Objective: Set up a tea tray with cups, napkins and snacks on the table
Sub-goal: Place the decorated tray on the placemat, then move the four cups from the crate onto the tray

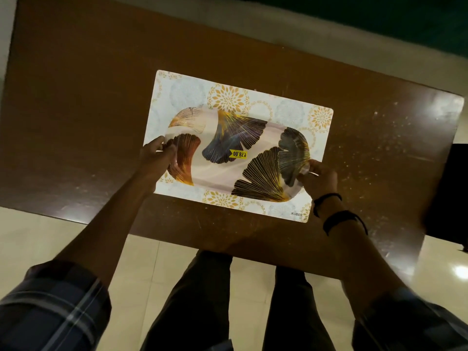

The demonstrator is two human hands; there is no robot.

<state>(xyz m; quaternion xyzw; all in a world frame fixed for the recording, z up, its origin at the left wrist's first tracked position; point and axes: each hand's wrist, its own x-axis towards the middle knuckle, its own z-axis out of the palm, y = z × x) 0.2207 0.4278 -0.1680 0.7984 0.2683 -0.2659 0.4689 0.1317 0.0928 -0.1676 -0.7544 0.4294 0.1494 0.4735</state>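
An oval tea tray (228,171) with dark and gold leaf patterns and a yellow price sticker lies over a white floral placemat (283,110) on the brown table (88,110). My left hand (154,158) grips the tray's left end. My right hand (320,177) grips its right end; black bands circle that wrist. Whether the tray rests on the mat or hovers just above it, I cannot tell. No cups, napkins or snacks are in view.
The table's near edge runs just in front of my legs, with pale tiled floor (38,236) below. A dark object (450,193) stands at the table's right end. A green surface (379,19) lies beyond the far edge.
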